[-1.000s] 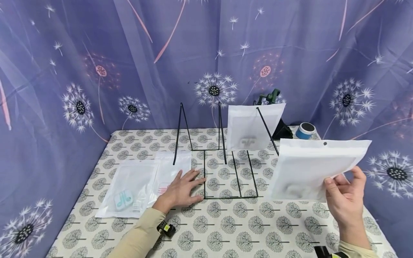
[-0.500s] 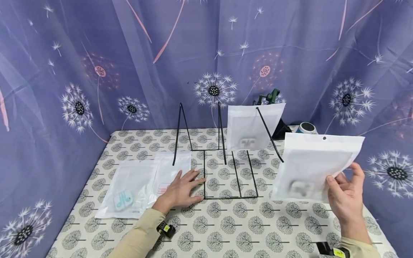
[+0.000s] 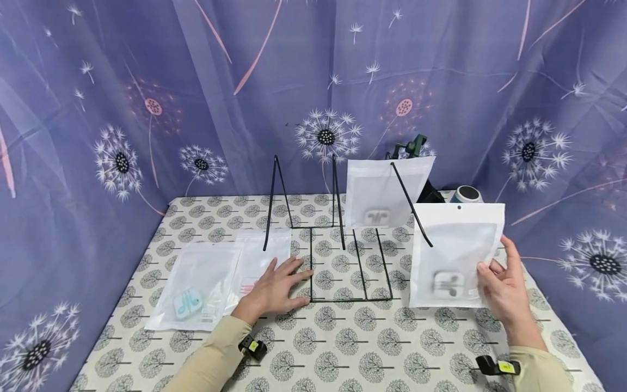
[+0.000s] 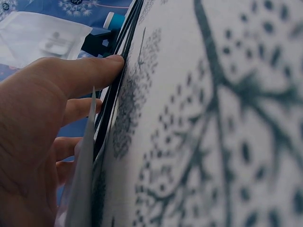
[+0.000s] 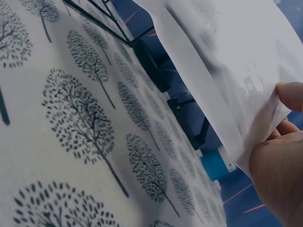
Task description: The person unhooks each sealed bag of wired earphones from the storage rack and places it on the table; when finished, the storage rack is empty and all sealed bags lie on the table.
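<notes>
My right hand [image 3: 506, 294] pinches the right edge of a white zip pouch [image 3: 455, 245] between thumb and fingers. The pouch is upright, with earphones showing through near its bottom and a round hole in its top edge. A prong [image 3: 410, 202] of the black wire display rack [image 3: 343, 300] overlaps the pouch below that hole. A similar pouch [image 3: 372, 188] hangs on this prong farther back. With fingers spread, my left hand [image 3: 274, 288] rests at the left side of the rack's base; its thumb [image 4: 113, 64] touches the black wire in the left wrist view.
Two more pouches lie flat at the left, one with a turquoise item [image 3: 187, 304], the other [image 3: 264, 250] partly under my left hand. A green and black stand [image 3: 411, 146] and a blue-and-white jar [image 3: 465, 194] are behind the rack. A purple curtain [image 3: 245, 109] surrounds the table.
My right hand has moved left with the pouch and turned it upright, facing me, so its top edge now lies behind the prong in view. The left hand stays put.
</notes>
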A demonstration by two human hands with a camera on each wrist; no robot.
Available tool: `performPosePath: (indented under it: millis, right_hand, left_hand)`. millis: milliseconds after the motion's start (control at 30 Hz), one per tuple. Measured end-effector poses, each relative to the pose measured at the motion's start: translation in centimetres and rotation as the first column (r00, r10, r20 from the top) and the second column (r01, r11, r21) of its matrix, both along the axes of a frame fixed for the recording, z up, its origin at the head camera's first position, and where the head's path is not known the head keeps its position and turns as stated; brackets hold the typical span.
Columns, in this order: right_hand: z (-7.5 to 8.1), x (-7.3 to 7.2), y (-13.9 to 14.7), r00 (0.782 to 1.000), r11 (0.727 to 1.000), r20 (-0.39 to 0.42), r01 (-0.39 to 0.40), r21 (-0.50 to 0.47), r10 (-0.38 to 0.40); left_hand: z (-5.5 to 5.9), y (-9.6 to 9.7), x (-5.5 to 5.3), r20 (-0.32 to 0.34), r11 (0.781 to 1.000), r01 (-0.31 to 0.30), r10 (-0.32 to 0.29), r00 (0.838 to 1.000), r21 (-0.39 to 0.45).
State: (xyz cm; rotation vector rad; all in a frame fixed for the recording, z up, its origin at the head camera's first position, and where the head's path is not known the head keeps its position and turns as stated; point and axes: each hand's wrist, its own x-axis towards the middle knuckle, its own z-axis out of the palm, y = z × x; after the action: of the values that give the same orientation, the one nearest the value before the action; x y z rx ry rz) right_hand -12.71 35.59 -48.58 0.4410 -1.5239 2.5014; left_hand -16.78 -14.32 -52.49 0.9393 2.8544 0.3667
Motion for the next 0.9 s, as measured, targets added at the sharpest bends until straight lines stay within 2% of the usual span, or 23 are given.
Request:
performPosePath:
  millis: [400,700,900]
  right_hand:
    - [-1.2,-1.7,0.7,0.986,0.991,0.119,-0.124,0.046,0.118]
    - [-1.9,-2.5,0.7,0.964,0.977,0.251,-0.135,0.167,0.091]
    - [-2.1,-2.8,0.3,0.941,0.968,0.317,-0.183,0.173,0.121]
  left_hand:
    - [0.0,0.0,0.0,-0.020,1.000,0.012,-0.012,1.000,0.006]
    - [0.0,0.0,0.0,-0.031,1.000,0.020,-0.019,0.999,0.009]
    - [0.1,0.0,0.0,-0.022,1.000,0.012,-0.012,1.000,-0.002]
